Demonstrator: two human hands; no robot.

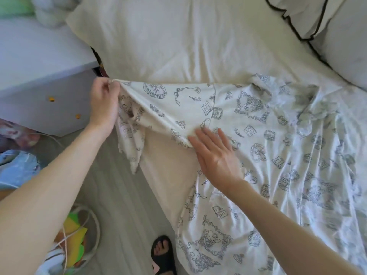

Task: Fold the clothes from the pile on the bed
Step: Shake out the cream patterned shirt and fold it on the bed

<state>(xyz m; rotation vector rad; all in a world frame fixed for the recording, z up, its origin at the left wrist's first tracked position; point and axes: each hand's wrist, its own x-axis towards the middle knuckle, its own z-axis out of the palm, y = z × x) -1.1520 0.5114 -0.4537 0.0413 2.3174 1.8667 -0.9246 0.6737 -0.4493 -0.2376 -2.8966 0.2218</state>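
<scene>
Holding one corner of the printed garment [248, 135], my left hand [104, 105] has its fingers curled round the hem and keeps it lifted at the bed's edge, just off the mattress. My right hand [215, 155] lies flat on the same garment, fingers straight and spread, gripping nothing. Garment: white cloth with dark line drawings, spread over the cream bed sheet [168, 40], its long axis running from the lifted corner across the bed and away from that edge; a loose flap hangs down over the side. Beyond the garment, on the bed: bare sheet, then a white pillow with dark piping [337, 26]. Off the bed's edge: a white cabinet [39, 76], grey floor [119, 195], a basket of coloured items [79, 235], a foot in a dark sandal [162, 253].
</scene>
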